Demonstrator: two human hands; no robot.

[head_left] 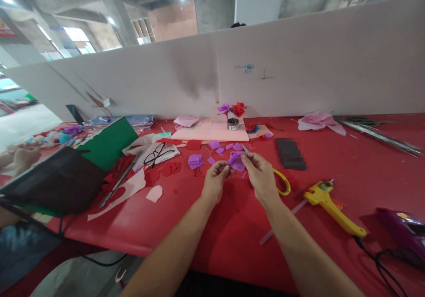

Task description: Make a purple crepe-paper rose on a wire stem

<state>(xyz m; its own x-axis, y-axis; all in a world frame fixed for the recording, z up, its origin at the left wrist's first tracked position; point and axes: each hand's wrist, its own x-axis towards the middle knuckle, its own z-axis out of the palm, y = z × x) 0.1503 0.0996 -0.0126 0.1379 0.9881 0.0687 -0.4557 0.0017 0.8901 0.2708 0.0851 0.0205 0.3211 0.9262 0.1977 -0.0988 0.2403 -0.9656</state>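
Note:
Between my hands is a purple paper flower (236,161), crumpled and petal-like, held just above the red table. The fingers of my left hand (214,179) pinch its left end, perhaps at a stem too thin to make out. My right hand (261,175) grips the flower's right side between thumb and fingers. A stack of purple paper petals (195,161) lies left of the flower, with loose purple pieces (215,144) just behind it. Partly hidden by my right hand are scissors with a yellow handle (284,184).
A yellow glue gun (332,208) with a cord lies at right, near a purple device (403,230). Finished paper flowers (239,109) stand in a small pot (233,125) at the back. Eyeglasses (158,154), a green board (108,144) and another person's hand (28,155) are at left.

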